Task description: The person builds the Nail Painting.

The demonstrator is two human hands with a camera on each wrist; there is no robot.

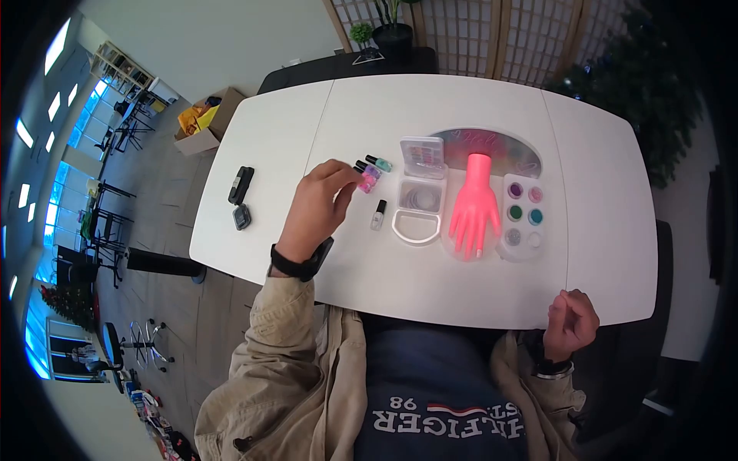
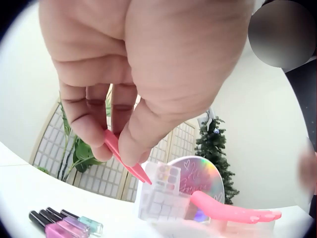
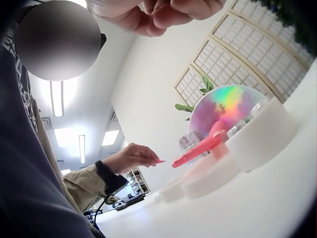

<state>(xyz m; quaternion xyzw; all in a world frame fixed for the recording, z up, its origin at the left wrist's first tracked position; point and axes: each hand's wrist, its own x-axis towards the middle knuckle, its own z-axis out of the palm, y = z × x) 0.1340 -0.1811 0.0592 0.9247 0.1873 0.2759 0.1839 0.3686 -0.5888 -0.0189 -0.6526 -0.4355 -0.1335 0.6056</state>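
Note:
Thumb and fingertips of the left hand [image 1: 319,203] [image 2: 148,64] [image 3: 133,157] pinch a slim pink pointed piece [image 2: 126,159], its tip angled down in the left wrist view. In the head view this hand is over the table beside the pink and purple bottles [image 1: 370,180] [image 2: 59,230]; the teal bottle [image 1: 382,164] [image 2: 91,224] lies alongside. Loosely curled, the right hand [image 1: 571,319] [image 3: 163,12] is at the table's near edge and holds nothing visible. Between the hands, a pink model hand [image 1: 477,211] [image 2: 228,210] [image 3: 200,150] points its fingers toward the person.
A clear bottle [image 1: 377,218], an open-lidded case [image 1: 420,196] and a holder with several pots [image 1: 523,215] surround the model hand. Behind it stands a shiny round-edged panel [image 1: 503,146]. Two black items [image 1: 241,184] are at the table's left.

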